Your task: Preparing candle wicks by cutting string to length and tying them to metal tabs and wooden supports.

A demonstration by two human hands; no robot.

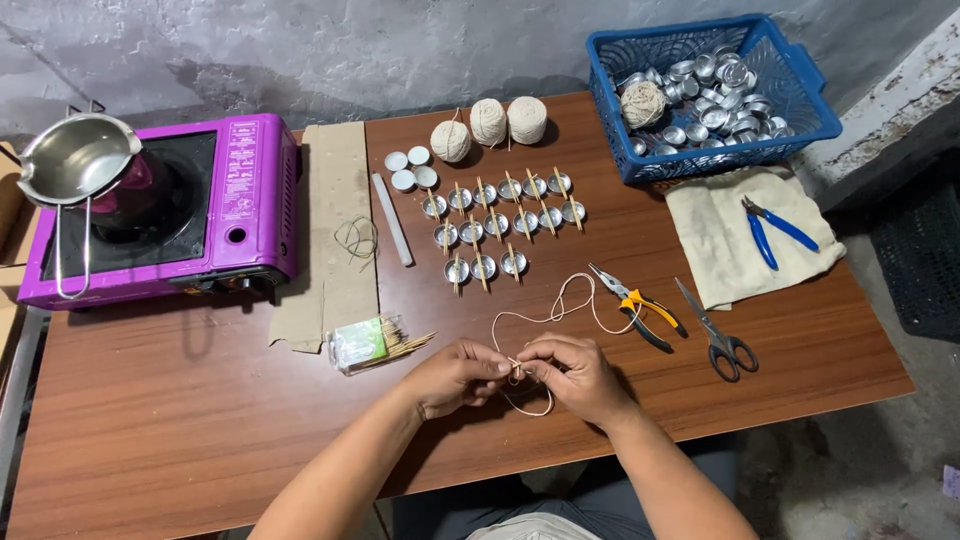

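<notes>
My left hand [455,377] and my right hand [573,374] meet over the front of the brown table [200,400], fingertips pinched together on a thin cream string [560,310]. The string loops below my hands and trails up toward the yellow-handled pliers [640,308]. A small stick seems to be held between my fingertips with the string. Behind my hands stand rows of small metal cups [497,222], each with a wooden stick laid across it.
A purple portable stove [230,200] with a steel pot [75,160] stands at the left. Also here: cardboard [335,180], a pack of sticks [375,343], three string balls [488,122], a blue basket [800,120] of metal cups, scissors [720,335], blue pliers [770,230] on a cloth.
</notes>
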